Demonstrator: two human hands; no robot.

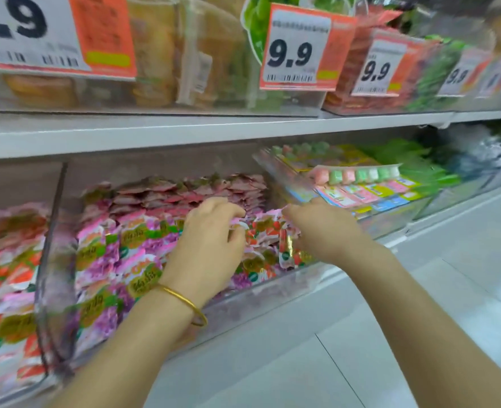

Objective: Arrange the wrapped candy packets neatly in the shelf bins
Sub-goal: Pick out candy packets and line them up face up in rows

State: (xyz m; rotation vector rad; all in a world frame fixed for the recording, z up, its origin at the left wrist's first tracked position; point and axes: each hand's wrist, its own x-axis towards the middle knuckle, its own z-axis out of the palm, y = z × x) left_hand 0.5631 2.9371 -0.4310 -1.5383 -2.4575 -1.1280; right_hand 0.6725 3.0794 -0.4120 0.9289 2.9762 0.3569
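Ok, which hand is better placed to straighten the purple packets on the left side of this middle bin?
Left. The left hand sits right beside the purple packets; the right hand is at the bin's right end, beyond the red-and-white packets, and would probably have to cross over the left.

Bright, even overhead store light, soft shadows only under the upper shelf. Motion blur smears everything, worst at the right edge. Price tags readable but soft. Glare streaks on clear bin walls. Wide-angle bending at edges.
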